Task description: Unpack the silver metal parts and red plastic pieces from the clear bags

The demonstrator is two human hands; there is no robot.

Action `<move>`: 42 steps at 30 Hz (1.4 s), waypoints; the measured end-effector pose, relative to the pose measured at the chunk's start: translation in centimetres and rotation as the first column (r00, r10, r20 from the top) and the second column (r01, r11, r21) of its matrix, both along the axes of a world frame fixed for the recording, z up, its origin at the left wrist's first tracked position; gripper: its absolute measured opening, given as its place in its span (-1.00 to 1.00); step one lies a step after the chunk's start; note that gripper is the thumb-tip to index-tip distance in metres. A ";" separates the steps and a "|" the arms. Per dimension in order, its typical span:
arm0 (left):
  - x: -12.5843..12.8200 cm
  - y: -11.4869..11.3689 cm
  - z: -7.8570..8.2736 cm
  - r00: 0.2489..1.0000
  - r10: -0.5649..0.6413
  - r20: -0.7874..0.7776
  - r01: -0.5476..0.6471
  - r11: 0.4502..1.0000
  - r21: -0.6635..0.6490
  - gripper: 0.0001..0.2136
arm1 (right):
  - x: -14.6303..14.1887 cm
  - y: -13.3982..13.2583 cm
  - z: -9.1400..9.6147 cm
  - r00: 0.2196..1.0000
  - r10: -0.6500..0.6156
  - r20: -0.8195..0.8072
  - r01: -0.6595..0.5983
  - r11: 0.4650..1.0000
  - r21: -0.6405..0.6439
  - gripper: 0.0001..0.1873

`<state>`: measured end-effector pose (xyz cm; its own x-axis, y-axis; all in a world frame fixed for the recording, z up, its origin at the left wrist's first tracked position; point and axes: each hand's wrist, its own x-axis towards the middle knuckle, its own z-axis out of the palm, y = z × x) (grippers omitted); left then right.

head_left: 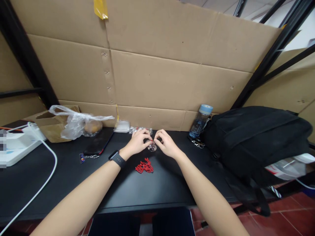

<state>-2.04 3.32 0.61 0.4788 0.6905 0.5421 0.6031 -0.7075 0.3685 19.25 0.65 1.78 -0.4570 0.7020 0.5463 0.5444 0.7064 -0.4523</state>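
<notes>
My left hand point(139, 141), with a black watch on its wrist, has its thumb and fingers closed in a pinch. Facing it, my right hand point(166, 143) is pinched too, its fingertips close to the left ones. A tiny red bit point(152, 141) shows by the left fingertips; what either hand grips is too small to tell. Just below the fingertips is a clear round piece point(152, 147), partly covered by them. Nearer to me, a small heap of red knotted cords point(144, 166) lies on the black table point(152, 193).
Behind my hands lie clear plastic packets point(122, 126) against the cardboard wall point(157, 82). On the left are a black pouch point(98, 144), a tied plastic bag point(76, 123) and a white power strip point(22, 144). A water bottle point(199, 121) and black backpack point(256, 141) stand right.
</notes>
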 end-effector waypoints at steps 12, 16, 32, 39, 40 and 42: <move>-2.5 1.8 -1.2 0.967 0.057 -0.250 -0.085 0.991 -0.102 -0.86 | 7.1 3.2 -0.9 0.869 -0.230 0.439 0.368 0.892 -0.262 -0.55; -2.8 1.9 -0.5 0.969 0.053 -0.241 -0.089 0.986 -0.142 -0.86 | 7.2 3.2 -0.9 0.872 -0.224 0.436 0.359 0.897 -0.259 -0.52; -7.3 3.3 -0.9 0.716 0.657 -0.238 -0.636 0.753 0.167 -0.55 | 1.8 1.5 -1.7 0.979 0.050 0.195 -0.025 0.991 -0.131 -0.54; -9.5 4.1 -1.1 0.725 0.661 -0.194 -0.650 0.750 0.122 -0.74 | -0.2 1.1 -2.3 0.965 0.129 0.227 -0.104 0.988 -0.118 -0.59; -9.5 4.1 -1.0 0.728 0.666 -0.163 -0.654 0.746 0.126 -0.73 | -0.3 1.1 -2.3 0.964 0.132 0.231 -0.107 0.987 -0.118 -0.60; -9.2 3.7 -0.4 0.731 0.679 -0.075 -0.664 0.732 0.152 -0.72 | -0.4 1.1 -2.3 0.961 0.135 0.242 -0.109 0.987 -0.118 -0.61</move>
<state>-11.23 7.07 0.25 -0.0234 0.7971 0.6034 0.9687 -0.1310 0.2107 18.88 1.79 -0.53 -0.6545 0.6786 0.3333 0.5613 0.7315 -0.3872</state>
